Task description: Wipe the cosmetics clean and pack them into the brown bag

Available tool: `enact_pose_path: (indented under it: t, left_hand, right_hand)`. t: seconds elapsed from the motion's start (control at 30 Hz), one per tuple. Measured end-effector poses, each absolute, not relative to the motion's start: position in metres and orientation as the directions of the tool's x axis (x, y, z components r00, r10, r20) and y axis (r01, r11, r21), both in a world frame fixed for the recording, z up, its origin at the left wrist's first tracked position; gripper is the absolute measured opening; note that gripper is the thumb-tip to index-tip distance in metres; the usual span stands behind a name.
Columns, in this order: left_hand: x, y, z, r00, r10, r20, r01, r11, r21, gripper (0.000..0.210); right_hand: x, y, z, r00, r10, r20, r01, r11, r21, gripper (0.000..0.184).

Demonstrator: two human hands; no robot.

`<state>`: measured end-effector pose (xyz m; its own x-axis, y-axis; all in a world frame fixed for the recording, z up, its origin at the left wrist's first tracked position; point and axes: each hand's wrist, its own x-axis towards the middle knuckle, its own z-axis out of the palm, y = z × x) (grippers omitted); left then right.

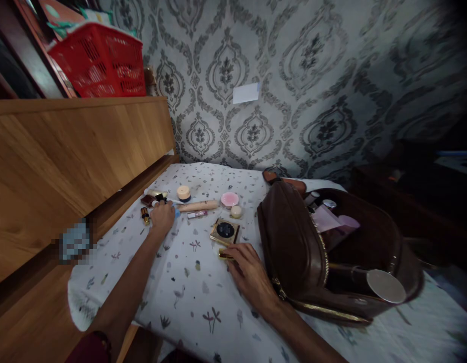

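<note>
My left hand (163, 218) is at the left of the cloth-covered surface, its fingers bent down among small cosmetics; what they grip is hidden. Beside it lie a small gold-and-black bottle (144, 216) and a dark red item (147, 200). My right hand (250, 272) pinches a small shiny gold item (225, 254), its kind unclear. Just above this hand is a square gold compact (225, 231) with a black round centre. Between the hands lie a long beige tube (198, 205) and a thin pinkish tube (196, 215).
A large open brown bag (294, 242) with cosmetics inside stands right of my right hand. Farther back are a cream jar (183, 193), a pink round compact (230, 199) and a small pale jar (236, 212). A red basket (105, 60) sits on the wooden furniture (82, 146) at left.
</note>
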<state>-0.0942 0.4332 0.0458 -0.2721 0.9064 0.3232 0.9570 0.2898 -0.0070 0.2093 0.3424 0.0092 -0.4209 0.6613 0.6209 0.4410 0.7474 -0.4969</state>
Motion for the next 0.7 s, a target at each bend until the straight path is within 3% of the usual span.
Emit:
enact_pose_path:
  t: [0.13, 0.37, 0.53, 0.7]
  left_hand:
    - [-0.095, 0.454, 0.052, -0.136, 0.946, 0.293, 0.982, 0.168, -0.089, 0.026]
    - [-0.105, 0.483, 0.052, -0.040, 0.980, 0.195, 0.991, 0.063, -0.117, 0.037]
    - [-0.112, 0.479, 0.052, -0.038, 0.983, 0.181, 0.998, 0.048, -0.049, 0.036]
    - [-0.110, 0.463, 0.052, -0.075, 0.963, 0.259, 0.993, 0.049, 0.104, 0.030]
  right_hand:
    - [0.210, 0.342, 0.011, -0.423, 0.668, 0.612, 0.439, 0.742, -0.507, 0.027]
    - [0.210, 0.345, 0.006, -0.421, 0.676, 0.604, 0.437, 0.735, -0.519, 0.027]
    - [0.210, 0.344, 0.008, -0.427, 0.678, 0.598, 0.430, 0.734, -0.526, 0.027]
    - [0.210, 0.343, 0.009, -0.422, 0.674, 0.606, 0.426, 0.738, -0.524, 0.029]
